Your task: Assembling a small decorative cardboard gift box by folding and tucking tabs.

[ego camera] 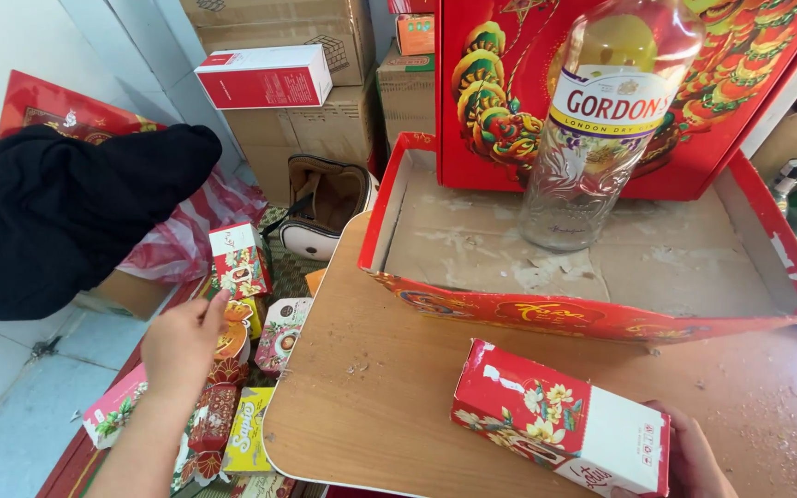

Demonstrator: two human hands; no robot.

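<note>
Head view: left hand [182,341] open, fingers spread over small boxes [242,267] at lower left — pinch one box only; right hand [694,456] clamped on red-white carton [560,429] — keep it flat on tabletop [389,397].

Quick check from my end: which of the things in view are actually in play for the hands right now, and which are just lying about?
In play:
- left hand over the small boxes on the floor
- right hand holding the red and white flowered box

Lying about:
- glass bottle in the open red gift box
- black cloth
- handbag
- cardboard cartons

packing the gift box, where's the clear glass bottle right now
In the head view the clear glass bottle stands upright inside the open red gift box, toward its back, against the raised red lid.
</note>
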